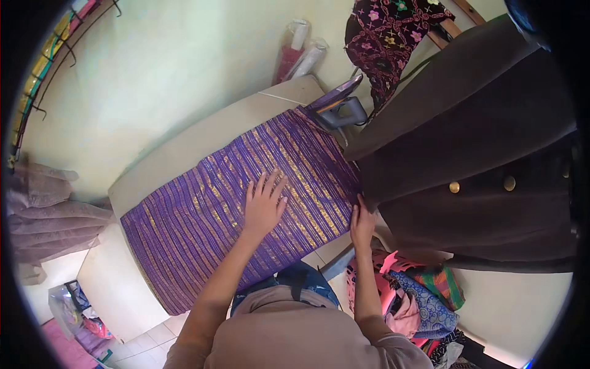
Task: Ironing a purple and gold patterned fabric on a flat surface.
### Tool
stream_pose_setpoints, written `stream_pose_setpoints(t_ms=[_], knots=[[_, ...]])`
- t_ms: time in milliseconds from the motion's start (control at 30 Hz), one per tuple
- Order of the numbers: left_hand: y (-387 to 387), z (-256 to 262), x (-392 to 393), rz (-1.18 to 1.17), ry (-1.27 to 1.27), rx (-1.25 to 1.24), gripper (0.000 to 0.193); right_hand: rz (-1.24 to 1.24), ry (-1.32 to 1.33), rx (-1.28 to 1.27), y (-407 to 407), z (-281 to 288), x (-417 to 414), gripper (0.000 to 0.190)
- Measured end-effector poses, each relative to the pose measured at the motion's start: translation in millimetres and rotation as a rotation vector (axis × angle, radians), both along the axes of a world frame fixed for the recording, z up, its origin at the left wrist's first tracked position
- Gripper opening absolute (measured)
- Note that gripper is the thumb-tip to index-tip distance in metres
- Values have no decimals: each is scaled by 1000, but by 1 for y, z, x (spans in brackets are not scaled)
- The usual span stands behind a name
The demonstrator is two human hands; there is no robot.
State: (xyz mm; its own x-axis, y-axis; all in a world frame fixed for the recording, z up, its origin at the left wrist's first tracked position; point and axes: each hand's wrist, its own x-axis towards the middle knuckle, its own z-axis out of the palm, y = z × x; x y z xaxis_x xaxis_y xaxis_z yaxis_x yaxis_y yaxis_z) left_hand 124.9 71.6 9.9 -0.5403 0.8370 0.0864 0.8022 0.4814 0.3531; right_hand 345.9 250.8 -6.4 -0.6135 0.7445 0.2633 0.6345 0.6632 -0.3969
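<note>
A purple cloth with gold stripes (239,198) lies spread over an ironing board (184,157), and its near part hangs towards my waist. My left hand (265,207) rests palm down on the middle of the cloth, with the fingers apart. At the cloth's right edge is my right hand (363,223); its fingers touch that edge, but whether they pinch it is hard to see. A grey clothes iron (343,113) stands on its heel at the board's far right end, beyond the cloth.
A dark garment with gold buttons (461,161) hangs close on the right. Beside it hangs a black flowered cloth (385,41). Wrapped rolls (299,55) lean against the wall. Folded fabrics (415,304) are heaped at lower right, and a greyish curtain (55,212) hangs left.
</note>
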Motion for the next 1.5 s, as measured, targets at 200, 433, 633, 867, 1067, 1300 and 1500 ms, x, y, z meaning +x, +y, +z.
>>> stream_pose_setpoints(t_ms=[200,433,633,867,1067,1300,1500], knots=[[-24,1,19,-43,-13,13,54,-9,82,-21,-44,-3,-3,28],[-111,8,9,441,-90,-53,56,912,-116,-237,-105,31,-112,42],[-136,10,-88,775,-23,-196,47,935,-217,107,-62,5,-264,51],[-125,-8,-89,817,76,-68,55,861,-186,126,-93,3,-256,53],[-80,4,29,447,-124,-52,59,676,-135,-204,-99,13,-176,49],[-37,1,31,48,-14,-126,53,-139,804,-504,26,15,-191,55],[-33,1,27,47,-17,-135,52,-170,1005,-506,82,32,-221,55]])
